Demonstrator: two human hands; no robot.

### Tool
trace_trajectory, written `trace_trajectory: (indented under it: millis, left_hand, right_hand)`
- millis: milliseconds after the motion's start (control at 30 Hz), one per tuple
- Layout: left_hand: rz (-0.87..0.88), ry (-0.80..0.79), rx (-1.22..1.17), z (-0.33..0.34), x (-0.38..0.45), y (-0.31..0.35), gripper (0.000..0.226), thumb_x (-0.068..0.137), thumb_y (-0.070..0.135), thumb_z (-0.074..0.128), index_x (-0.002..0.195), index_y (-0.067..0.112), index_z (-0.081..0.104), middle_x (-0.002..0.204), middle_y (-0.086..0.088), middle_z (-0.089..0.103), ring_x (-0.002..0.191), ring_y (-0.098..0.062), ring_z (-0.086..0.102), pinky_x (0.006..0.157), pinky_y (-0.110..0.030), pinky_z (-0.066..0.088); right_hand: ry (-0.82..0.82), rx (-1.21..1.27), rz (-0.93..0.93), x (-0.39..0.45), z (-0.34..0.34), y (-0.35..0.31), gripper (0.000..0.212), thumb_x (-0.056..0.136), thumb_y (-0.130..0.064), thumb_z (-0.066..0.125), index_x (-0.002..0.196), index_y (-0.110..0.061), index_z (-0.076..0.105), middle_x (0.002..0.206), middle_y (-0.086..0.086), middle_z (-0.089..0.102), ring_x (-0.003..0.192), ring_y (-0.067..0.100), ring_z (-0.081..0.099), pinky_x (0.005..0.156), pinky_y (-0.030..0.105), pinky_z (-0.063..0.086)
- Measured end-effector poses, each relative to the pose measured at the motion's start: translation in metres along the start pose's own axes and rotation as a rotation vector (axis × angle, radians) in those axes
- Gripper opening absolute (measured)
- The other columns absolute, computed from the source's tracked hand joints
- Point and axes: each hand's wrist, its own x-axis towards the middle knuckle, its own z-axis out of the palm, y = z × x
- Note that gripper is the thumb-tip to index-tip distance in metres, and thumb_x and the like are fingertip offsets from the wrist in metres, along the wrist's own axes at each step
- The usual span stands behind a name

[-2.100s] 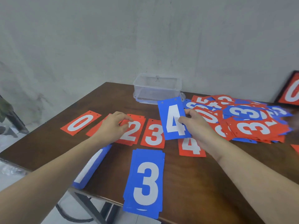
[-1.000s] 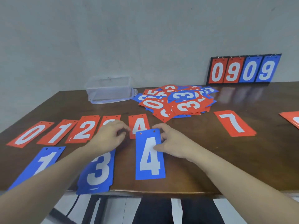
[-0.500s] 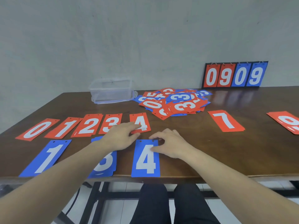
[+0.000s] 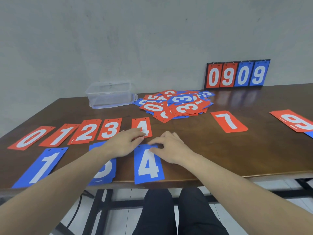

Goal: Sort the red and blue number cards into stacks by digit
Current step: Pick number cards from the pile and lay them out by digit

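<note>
A blue 4 (image 4: 148, 164) is being squared on the table (image 4: 220, 155), directly below the red 4 (image 4: 142, 126), with its lower edge hanging slightly past the table's near edge. The right hand (image 4: 171, 148) is laid flat with its fingers loosely spread, fingertips resting on the top of the blue 4; nothing is gripped. The left hand (image 4: 124, 143) is likewise flat and empty, its fingertips touching the lower part of the red 4, while the forearm covers much of the blue 3 (image 4: 103, 170).

A red row of 0 (image 4: 31, 137), 1 (image 4: 59, 134), 2 (image 4: 87, 131) and 3 (image 4: 110, 128) is set out to the left of the red 4, with a blue 1 (image 4: 41, 167) below it. A red 7 (image 4: 228, 122) and a red 9 (image 4: 295, 120) lie well apart to the right.

The placing step for this card is judged nearly done. A mixed pile (image 4: 176, 105) of red and blue cards is left unsorted at the back, beside a clear box (image 4: 110, 94), so most of the task is judged to remain. For the next move, the hands would need to be lifted clear and one top card picked from the pile, its digit and colour read, and the matching stack found
</note>
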Motion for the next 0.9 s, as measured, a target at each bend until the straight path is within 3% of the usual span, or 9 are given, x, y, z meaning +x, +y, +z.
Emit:
trace_trajectory:
  millis: [300,600,900]
  left_hand:
    - [0.045,0.123,-0.035,-0.008,0.026,-0.002,0.041,0.104,0.044,0.043,0.144,0.035,0.049,0.16,0.01,0.032,0.144,-0.013,0.035,0.113,-0.032,0.037]
    - [0.137,0.219,0.002,-0.013,0.103,0.014,0.035,0.102,0.035,0.052,0.136,0.029,0.057,0.145,0.009,0.052,0.134,-0.012,0.045,0.109,-0.031,0.037]
    - [0.025,0.299,-0.142,-0.005,0.182,0.018,0.039,0.1,0.038,0.054,0.137,0.025,0.056,0.143,0.006,0.056,0.129,-0.014,0.051,0.105,-0.035,0.047]
  right_hand:
    - [0.162,0.092,0.059,0.03,-0.031,0.045,0.029,0.097,-0.045,0.057,0.125,-0.039,0.06,0.122,-0.005,0.054,0.121,0.015,0.044,0.103,0.034,0.042]
    - [0.272,0.081,0.139,0.092,-0.058,0.109,0.012,0.094,-0.046,0.058,0.105,-0.044,0.061,0.126,-0.005,0.06,0.123,0.022,0.047,0.106,0.045,0.043]
    - [0.441,0.057,0.19,0.144,-0.069,0.154,0.026,0.096,-0.038,0.057,0.12,-0.032,0.065,0.132,-0.004,0.058,0.125,0.023,0.044,0.103,0.038,0.036]
